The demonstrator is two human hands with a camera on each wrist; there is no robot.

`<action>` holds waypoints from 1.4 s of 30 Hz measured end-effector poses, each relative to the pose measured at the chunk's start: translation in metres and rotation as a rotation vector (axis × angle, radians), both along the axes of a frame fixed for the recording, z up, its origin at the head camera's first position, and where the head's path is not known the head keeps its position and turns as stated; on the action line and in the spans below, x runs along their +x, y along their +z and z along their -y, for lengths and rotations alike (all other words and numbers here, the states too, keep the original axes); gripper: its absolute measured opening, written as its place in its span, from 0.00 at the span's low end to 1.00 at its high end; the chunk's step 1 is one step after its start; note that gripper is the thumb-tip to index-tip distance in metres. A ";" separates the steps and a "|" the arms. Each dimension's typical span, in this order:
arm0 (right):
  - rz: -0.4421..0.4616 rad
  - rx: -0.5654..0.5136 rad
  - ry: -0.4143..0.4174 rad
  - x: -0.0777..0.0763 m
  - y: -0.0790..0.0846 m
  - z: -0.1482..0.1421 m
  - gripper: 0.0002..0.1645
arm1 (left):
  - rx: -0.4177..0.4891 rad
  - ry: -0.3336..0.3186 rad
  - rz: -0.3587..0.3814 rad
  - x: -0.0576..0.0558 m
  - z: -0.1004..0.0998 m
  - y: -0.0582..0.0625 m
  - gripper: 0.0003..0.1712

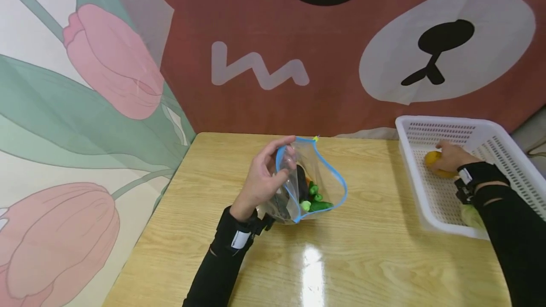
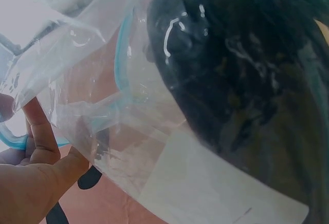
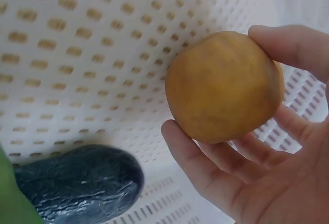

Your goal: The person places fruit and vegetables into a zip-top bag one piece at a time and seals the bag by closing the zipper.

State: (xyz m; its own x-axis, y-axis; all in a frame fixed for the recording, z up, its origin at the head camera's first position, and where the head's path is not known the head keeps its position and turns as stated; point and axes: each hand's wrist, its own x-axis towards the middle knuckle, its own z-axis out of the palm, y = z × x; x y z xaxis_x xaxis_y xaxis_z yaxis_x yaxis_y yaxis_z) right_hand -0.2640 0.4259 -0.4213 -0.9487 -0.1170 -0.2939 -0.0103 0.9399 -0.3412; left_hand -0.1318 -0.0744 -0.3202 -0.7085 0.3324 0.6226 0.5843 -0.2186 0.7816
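Note:
My left hand (image 1: 264,179) holds the near left side of a clear zip bag (image 1: 326,174) by its blue-edged mouth, which gapes open. Inside the bag lie a dark eggplant (image 1: 302,184), several green peppers (image 1: 314,189) and a bit of something orange. The eggplant (image 2: 221,70) fills much of the left wrist view behind the plastic. Over in the white basket (image 1: 411,174), my right hand (image 1: 454,158) grips a round yellow-orange fruit or vegetable (image 3: 223,88) between thumb and fingers; its exact kind is unclear.
A dark, shiny, wrapped-looking long vegetable (image 3: 85,183) lies in the basket beside a green thing (image 3: 15,193). A pale green leafy vegetable (image 1: 471,216) sits at the basket's near end, partly behind my sleeve. Behind the wooden table (image 1: 367,259) hangs a printed cloth (image 1: 256,103).

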 end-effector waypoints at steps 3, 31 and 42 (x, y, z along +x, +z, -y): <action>-0.029 0.018 0.041 0.000 0.002 0.006 0.49 | 0.006 0.002 0.008 0.001 0.000 0.001 0.31; -0.604 -0.174 0.316 0.102 0.112 0.137 0.40 | 0.000 0.017 0.015 0.004 -0.004 0.003 0.31; -0.656 -0.355 0.427 0.129 0.126 0.190 0.43 | 0.025 -0.001 0.052 0.005 -0.007 0.004 0.31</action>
